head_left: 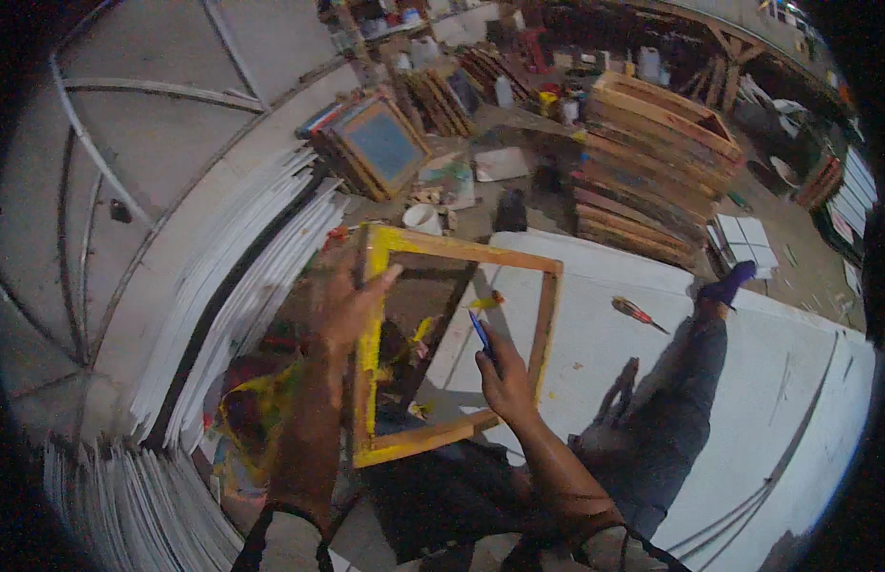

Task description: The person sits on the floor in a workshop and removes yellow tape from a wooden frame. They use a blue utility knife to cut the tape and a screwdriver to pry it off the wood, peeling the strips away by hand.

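Observation:
An open wooden frame (550,319), its left side smeared with yellow paint, is held tilted above my lap. My left hand (342,310) is closed on its yellow left bar, with the thumb over the upper corner. Inside the frame's outline, near the right bar, my right hand (504,374) grips a slim blue pen-like tool (479,329) pointing up; its exact kind is unclear. Through the opening I see yellow scraps (421,330) and part of a white sheet. Whether the right hand touches the frame cannot be made out.
A red-handled tool (635,311) lies on the white board (595,372) under my outstretched leg. Stacked wooden frames (652,172) stand beyond it. At left are long stacked white sheets (223,286). A white cup (422,219) and a framed screen (380,143) sit behind.

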Demonstrator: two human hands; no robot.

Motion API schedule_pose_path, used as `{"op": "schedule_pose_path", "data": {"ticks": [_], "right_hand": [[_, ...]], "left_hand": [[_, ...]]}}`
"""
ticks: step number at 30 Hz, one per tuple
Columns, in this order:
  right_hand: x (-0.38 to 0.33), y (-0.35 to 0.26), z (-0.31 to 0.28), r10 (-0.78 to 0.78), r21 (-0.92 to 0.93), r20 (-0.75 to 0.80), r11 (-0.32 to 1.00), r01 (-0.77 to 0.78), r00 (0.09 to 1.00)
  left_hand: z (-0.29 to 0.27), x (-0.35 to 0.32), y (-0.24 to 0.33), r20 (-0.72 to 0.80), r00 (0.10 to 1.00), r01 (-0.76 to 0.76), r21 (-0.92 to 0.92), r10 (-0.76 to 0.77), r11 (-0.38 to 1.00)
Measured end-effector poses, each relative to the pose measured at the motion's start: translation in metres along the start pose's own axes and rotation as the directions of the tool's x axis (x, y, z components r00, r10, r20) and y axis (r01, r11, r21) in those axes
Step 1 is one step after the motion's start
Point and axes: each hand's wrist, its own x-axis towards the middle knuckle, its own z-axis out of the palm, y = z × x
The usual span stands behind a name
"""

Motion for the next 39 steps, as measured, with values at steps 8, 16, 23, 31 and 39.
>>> {"op": "schedule_pose_path", "data": {"ticks": [8,16,23,31,39], "right_hand": [[-0.013,0.148,-0.025,0.420,0.052,-0.304,0.903,-0.426,0.855],[-0.029,0.285,-0.039,0.409,0.039,-0.399,0.902,-0.431,0.820],[-0.007,0.257,-0.057,0.690,0.476,-0.099,0.666,-0.575,0.717],[0.016,0.208,-0.071,0.512,0.616,-0.038,0.688,-0.383,0.858],[0.058,0.195,0.005,0.443,-0.190,0.297,0.896,-0.403,0.846]], "left_hand": [[-0.019,0.017,0.005,-0.177,0.966,0.211,0.132,-0.187,0.968],[0.008,0.014,-0.016,-0.253,0.961,-0.192,-0.339,0.107,0.921],[0.020,0.012,-0.086,-0.343,0.910,0.036,-0.491,-0.231,0.870],[0.066,-0.005,-0.101,-0.285,0.898,0.102,-0.608,-0.336,0.787],[0.086,-0.036,-0.206,-0.111,0.930,0.088,-0.860,-0.352,0.502]]}}
